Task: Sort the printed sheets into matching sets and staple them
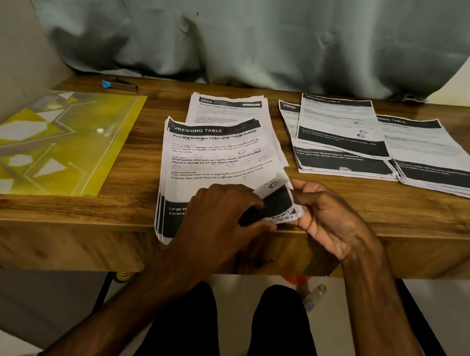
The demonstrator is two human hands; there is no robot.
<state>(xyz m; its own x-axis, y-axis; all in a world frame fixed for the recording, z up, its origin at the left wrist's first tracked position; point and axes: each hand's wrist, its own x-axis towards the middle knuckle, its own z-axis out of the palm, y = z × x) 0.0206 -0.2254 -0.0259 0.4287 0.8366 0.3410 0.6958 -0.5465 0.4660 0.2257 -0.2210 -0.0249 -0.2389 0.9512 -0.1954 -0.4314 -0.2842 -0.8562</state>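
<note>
A stack of printed sheets (215, 158) headed "DRESSING TABLE" lies at the table's front edge, overhanging it. Its bottom right corner (279, 200) is lifted and curled. My left hand (224, 214) lies on the stack's lower part, fingertips pinching that corner. My right hand (331, 217) holds the same corner from the right, thumb on top. Behind it a second stack (229, 110) shows the number 2652. To the right lie three overlapping sets: one marked 3800 (288, 116), one on top (341, 125) and one at far right (433, 158). A stapler (120, 84) with a blue end sits back left.
A yellow patterned plastic folder (49, 141) covers the table's left part. The wooden table (356, 199) backs onto a grey curtain (243, 33). A chair back (12, 53) stands at left. My legs are under the table, with a plastic bottle (314, 297) on the floor.
</note>
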